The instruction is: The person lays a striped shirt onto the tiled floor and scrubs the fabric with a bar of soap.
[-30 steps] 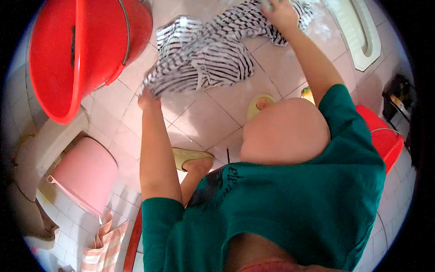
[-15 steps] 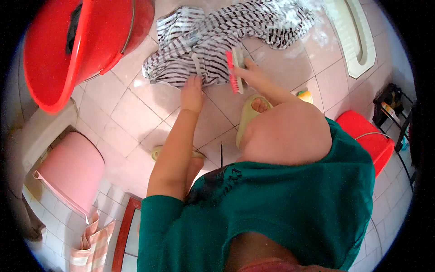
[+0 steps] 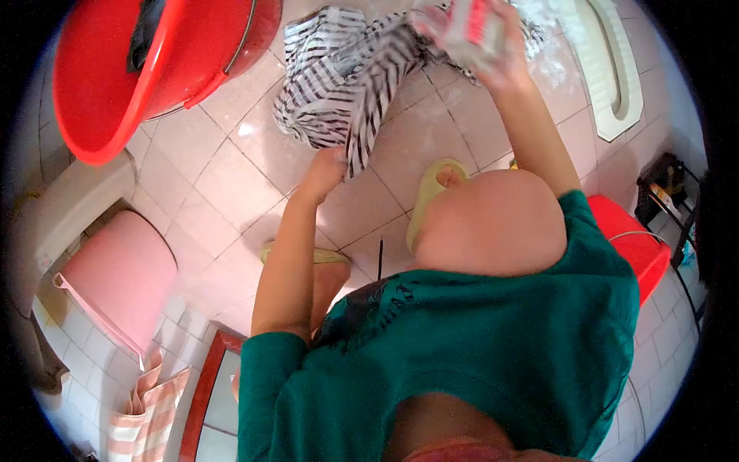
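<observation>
A black-and-white striped garment [image 3: 339, 73] lies wet on the pink tiled floor [image 3: 223, 173]. My left hand [image 3: 327, 165] grips its near edge and pulls it taut. My right hand [image 3: 481, 42] is raised at the top of the view, shut on a pink scrubbing brush [image 3: 477, 23] together with a fold of the striped cloth. Soap foam lies on the tiles near the right hand. My feet in pale green slippers [image 3: 431, 192] stand just below the garment.
A large red basin [image 3: 115, 69] sits on a red bucket at the upper left. A pink stool [image 3: 115, 281] stands at the left. A white squat toilet [image 3: 608, 61] is at the upper right, a red container [image 3: 635, 242] at the right.
My right hand has risen from the garment's near edge to the top of the view with the brush, lifting cloth. The left hand stayed on the near edge, and the garment bunched.
</observation>
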A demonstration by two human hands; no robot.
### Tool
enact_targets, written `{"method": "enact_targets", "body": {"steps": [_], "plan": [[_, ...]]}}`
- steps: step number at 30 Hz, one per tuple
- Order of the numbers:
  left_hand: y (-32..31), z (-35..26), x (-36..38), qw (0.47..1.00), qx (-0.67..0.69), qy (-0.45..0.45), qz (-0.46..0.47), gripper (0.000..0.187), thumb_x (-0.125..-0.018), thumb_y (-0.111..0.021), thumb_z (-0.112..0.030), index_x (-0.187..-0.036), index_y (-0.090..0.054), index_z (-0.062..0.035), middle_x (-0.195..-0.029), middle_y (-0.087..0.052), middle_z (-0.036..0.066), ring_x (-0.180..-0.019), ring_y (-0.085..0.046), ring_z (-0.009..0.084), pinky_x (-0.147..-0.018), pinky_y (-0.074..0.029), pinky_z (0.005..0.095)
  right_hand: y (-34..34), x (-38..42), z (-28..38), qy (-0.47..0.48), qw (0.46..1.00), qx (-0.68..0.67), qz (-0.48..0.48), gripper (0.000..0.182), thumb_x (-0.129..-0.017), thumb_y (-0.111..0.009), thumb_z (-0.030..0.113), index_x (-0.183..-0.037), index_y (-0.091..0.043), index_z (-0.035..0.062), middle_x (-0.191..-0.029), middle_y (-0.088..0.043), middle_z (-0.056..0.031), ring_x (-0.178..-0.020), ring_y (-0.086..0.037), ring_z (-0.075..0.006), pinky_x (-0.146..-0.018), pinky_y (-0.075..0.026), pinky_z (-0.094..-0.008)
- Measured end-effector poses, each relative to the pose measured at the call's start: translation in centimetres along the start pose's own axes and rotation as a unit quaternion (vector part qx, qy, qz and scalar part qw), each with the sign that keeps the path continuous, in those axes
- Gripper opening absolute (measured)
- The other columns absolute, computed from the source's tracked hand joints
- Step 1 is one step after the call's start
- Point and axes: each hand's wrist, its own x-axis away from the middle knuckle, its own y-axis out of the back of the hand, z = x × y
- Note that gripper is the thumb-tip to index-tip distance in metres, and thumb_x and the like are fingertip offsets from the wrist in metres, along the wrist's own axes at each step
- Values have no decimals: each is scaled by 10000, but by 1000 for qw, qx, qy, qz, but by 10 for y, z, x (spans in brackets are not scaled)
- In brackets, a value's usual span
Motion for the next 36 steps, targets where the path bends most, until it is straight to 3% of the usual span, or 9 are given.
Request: {"method": "enact_targets", "body": {"steps": [3,5,7,11,14,16,23,29,36], "plan": [[-6,21,-15,988,101,116,-16,214,-752,-489,-51,-876,-662,-34,-698,-577,17,-631,-520,143,-587,-419,286,75,-61,2,54,964,260,9,533,-811,-562,442,-1292,-483,226,-949,-588,-238,-809,-598,-359,-725,-506,-418],[-12,27,-17,977,131,161,-47,182,-786,-511,-78,-881,-659,-30,-689,-579,34,-655,-536,165,-621,-439,312,34,-44,-30,73,756,561,-330,549,-773,-594,418,-1277,-510,215,-1037,-561,-247,-873,-594,-353,-783,-499,-431],[-30,29,-12,988,72,-29,-134,232,-846,-547,-232,-890,-652,-30,-694,-582,33,-642,-535,164,-611,-442,325,17,-22,-73,157,696,687,-134,476,-787,-599,374,-1176,-550,104,-1103,-551,-193,-995,-563,-322,-879,-466,-431],[-21,21,0,987,-19,98,-129,373,-853,-562,-379,-882,-645,-16,-712,-621,95,-658,-570,238,-645,-456,362,31,24,-178,177,424,863,211,485,-742,-628,372,-1183,-563,181,-1162,-529,-194,-1072,-526,-335,-816,-494,-433],[-7,96,4,957,-281,17,-66,419,-845,-557,-414,-887,-639,-5,-750,-635,184,-712,-599,343,-691,-462,419,41,15,-164,91,323,884,325,493,-753,-647,349,-1225,-557,236,-1175,-522,-190,-1140,-503,-341,-848,-482,-398],[-4,130,21,978,-158,77,-114,431,-853,-540,-425,-895,-646,-9,-773,-620,232,-790,-598,391,-723,-454,453,51,-37,-110,101,275,946,139,492,-762,-630,360,-1238,-545,267,-1081,-529,-183,-1024,-548,-346,-775,-497,-416],[-10,114,1,968,-187,135,-102,557,-869,-489,-500,-1061,-611,8,-1016,-606,282,-1008,-561,409,-856,-434,433,39,-51,-79,208,402,882,-133,494,-766,-617,344,-1245,-537,253,-986,-545,-168,-874,-557,-347,-718,-490,-427],[-10,144,4,958,-280,49,-45,551,-890,-449,-493,-1064,-612,4,-1021,-610,266,-1009,-563,399,-859,-431,448,46,33,-185,99,405,812,408,471,-765,-612,239,-1227,-540,177,-1065,-565,-157,-1099,-522,-332,-841,-475,-442],[2,133,11,937,-320,103,-91,498,-898,-444,-462,-1087,-595,-27,-1042,-607,254,-1013,-555,407,-848,-435,466,67,-77,-15,231,352,900,-114,401,-787,-600,427,-1154,-598,266,-987,-566,-182,-874,-594,-312,-752,-506,-416]]}}
